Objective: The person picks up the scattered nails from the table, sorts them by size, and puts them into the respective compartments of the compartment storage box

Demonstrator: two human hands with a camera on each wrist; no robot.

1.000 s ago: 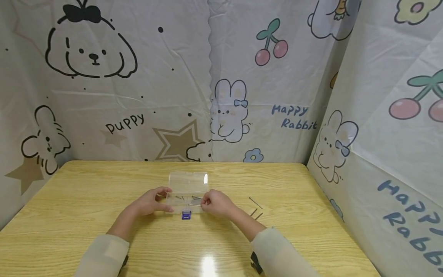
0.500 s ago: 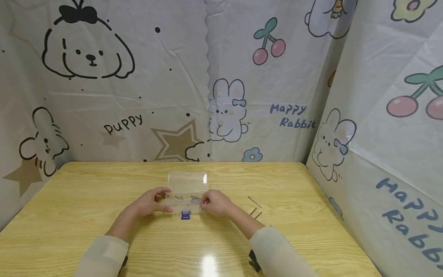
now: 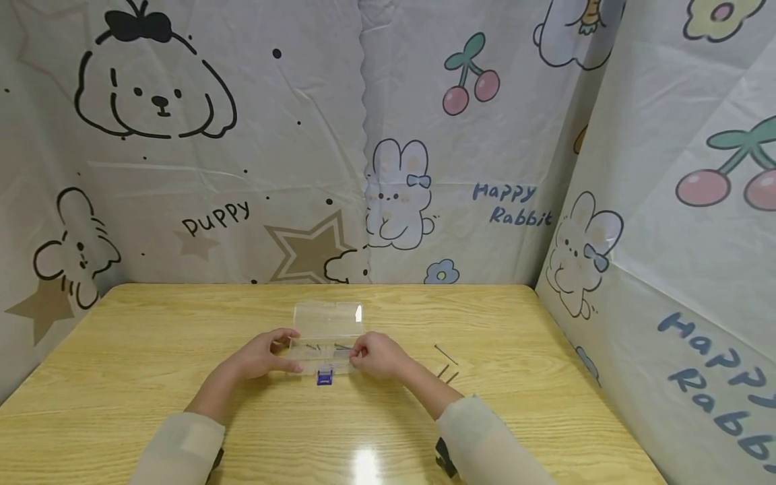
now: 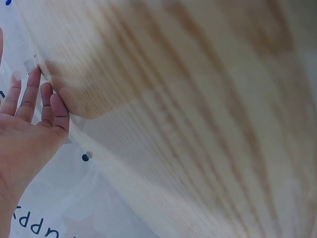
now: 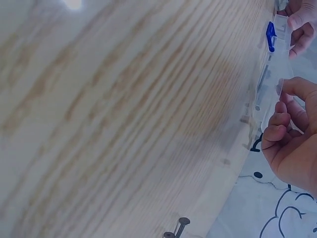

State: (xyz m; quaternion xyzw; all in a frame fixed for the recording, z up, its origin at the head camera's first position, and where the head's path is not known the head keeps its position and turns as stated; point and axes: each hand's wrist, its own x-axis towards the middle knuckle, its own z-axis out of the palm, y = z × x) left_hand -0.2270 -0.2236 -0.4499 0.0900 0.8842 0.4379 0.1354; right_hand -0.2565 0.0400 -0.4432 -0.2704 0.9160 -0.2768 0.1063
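While left hand (image 3: 265, 353) grips clear box (image 3: 328, 319), earlier-visible nail no longer juts from right hand (image 3: 380, 356); right's hold: cannot tell. Room remains between box and worktop (image 3: 182, 306) rear edge.

Both hands are bare, and a stretch of uncovered forearm runs back from the left hand (image 3: 267, 353) to a loose, pale greyish-beige left sleeve (image 3: 176, 451), with a lighter squarish patch near its cuff. Behind the right hand (image 3: 378, 356) there's a matching right sleeve (image 3: 491, 441), just as wide and lightly creased. A black piece (image 3: 446, 458) pokes out below that cuff, and a dark sliver (image 3: 217, 463) shows at the other, too covered to make out.
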